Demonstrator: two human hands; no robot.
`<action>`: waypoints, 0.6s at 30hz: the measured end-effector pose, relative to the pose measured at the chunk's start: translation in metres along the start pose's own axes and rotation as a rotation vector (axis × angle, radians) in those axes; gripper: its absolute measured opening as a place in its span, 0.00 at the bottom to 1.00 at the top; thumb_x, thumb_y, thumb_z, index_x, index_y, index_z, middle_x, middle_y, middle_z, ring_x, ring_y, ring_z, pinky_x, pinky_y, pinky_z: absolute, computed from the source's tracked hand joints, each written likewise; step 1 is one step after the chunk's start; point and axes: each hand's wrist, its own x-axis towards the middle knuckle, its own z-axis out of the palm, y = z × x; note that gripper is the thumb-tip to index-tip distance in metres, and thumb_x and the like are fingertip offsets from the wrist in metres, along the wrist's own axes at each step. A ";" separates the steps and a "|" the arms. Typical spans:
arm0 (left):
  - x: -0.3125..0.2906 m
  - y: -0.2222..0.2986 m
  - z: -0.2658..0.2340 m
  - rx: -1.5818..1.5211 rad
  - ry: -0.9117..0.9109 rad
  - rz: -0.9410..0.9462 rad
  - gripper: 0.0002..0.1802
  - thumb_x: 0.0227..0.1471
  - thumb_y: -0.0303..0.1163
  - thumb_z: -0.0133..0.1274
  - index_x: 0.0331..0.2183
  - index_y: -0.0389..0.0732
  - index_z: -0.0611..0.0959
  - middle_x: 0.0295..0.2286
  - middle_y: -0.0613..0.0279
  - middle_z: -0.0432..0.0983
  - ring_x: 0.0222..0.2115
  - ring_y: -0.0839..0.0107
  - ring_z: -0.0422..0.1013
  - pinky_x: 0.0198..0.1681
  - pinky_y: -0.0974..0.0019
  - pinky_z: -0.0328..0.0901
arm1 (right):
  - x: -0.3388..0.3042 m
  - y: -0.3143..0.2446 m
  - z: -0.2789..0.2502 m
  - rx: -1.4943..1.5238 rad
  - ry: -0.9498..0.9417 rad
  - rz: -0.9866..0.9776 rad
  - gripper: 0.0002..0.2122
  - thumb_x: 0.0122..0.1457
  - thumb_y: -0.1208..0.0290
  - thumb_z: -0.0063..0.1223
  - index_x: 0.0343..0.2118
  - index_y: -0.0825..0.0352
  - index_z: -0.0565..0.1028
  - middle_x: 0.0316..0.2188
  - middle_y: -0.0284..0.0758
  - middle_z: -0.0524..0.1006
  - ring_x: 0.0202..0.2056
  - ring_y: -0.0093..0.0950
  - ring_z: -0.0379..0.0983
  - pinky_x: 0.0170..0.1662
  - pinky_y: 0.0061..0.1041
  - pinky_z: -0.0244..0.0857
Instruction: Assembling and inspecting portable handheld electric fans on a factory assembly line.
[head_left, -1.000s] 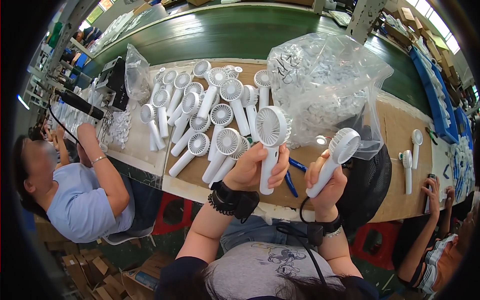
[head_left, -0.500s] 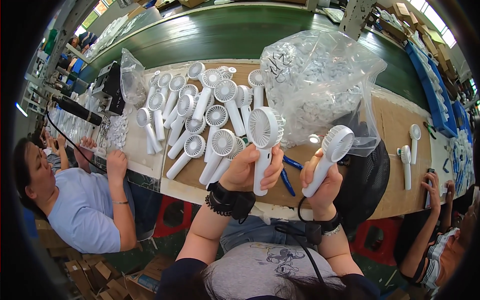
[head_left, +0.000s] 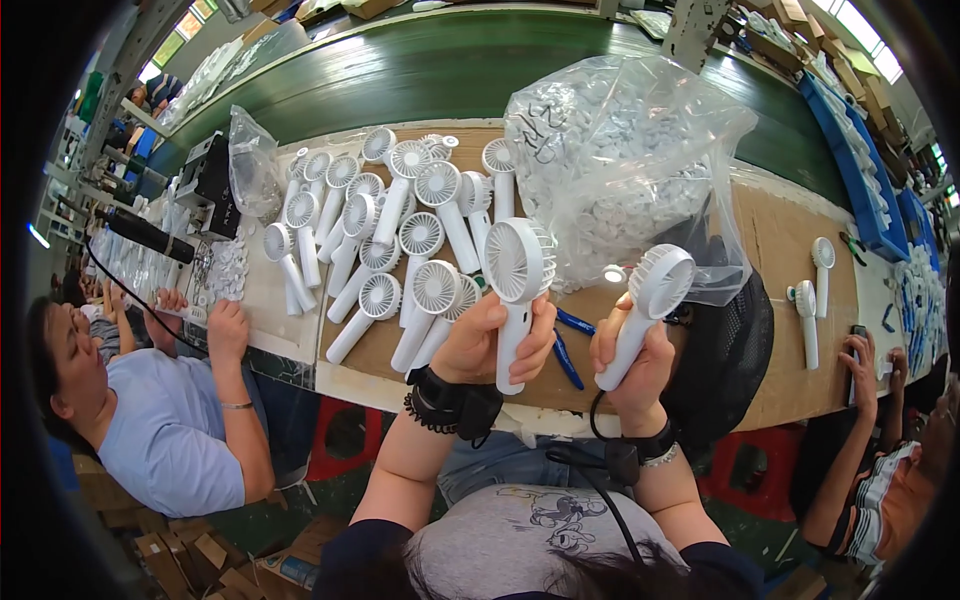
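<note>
While the left hand [head_left: 466, 346] grips one white hand fan [head_left: 518, 262], the right hand [head_left: 640, 372] grips a second fan [head_left: 660, 285]

As both hands are raised near the centre of the frame, each one is closed around the handle of its own fan. The first fan stands almost upright, with its round head at the top; the second leans, so that its head points to the upper right. The two fans are near each other but do not touch.

Left of the centre, a group of similar white fans [head_left: 436, 288] lies on brown cardboard [head_left: 775, 400], many of them overlapping. In the upper centre there is a clear plastic bag [head_left: 625, 150], which is full of small white parts. Between and behind the hands, a blue-handled tool [head_left: 568, 362] is partly hidden. A black mesh bag [head_left: 725, 365] lies just beside the right hand, toward the right of the frame. Farther right, two more fans [head_left: 810, 335] rest on the cardboard.

At the top, a green belt [head_left: 420, 70] crosses the frame. A co-worker in a light blue shirt [head_left: 170, 430] sits at the left; at the right edge, another person's hand [head_left: 862, 370] is at the table edge.
</note>
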 end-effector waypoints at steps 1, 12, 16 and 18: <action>0.000 0.000 0.001 -0.004 -0.001 0.001 0.19 0.48 0.44 0.45 0.35 0.39 0.64 0.18 0.61 0.60 0.13 0.74 0.60 0.12 0.74 0.56 | 0.000 0.001 0.000 -0.010 0.000 0.002 0.18 0.54 0.56 0.32 0.36 0.68 0.61 0.11 0.33 0.61 0.12 0.23 0.56 0.16 0.19 0.52; 0.001 -0.002 0.000 -0.016 0.011 0.001 0.19 0.48 0.44 0.45 0.34 0.38 0.64 0.18 0.61 0.60 0.13 0.74 0.59 0.12 0.74 0.56 | -0.001 0.005 -0.003 -0.056 0.002 0.026 0.19 0.52 0.55 0.34 0.37 0.68 0.61 0.12 0.34 0.61 0.13 0.23 0.57 0.16 0.18 0.54; 0.001 -0.002 0.001 -0.012 0.004 0.007 0.19 0.49 0.44 0.45 0.34 0.38 0.64 0.18 0.61 0.60 0.13 0.74 0.59 0.12 0.74 0.56 | -0.001 0.007 -0.004 -0.067 0.000 0.017 0.19 0.52 0.55 0.35 0.37 0.69 0.62 0.12 0.34 0.62 0.14 0.23 0.58 0.16 0.18 0.54; 0.002 -0.001 0.000 -0.006 -0.002 0.010 0.19 0.49 0.44 0.45 0.34 0.38 0.64 0.17 0.61 0.60 0.13 0.74 0.59 0.12 0.74 0.56 | 0.001 0.008 -0.004 -0.066 0.004 0.012 0.20 0.52 0.55 0.35 0.37 0.69 0.62 0.12 0.34 0.62 0.14 0.23 0.58 0.16 0.18 0.54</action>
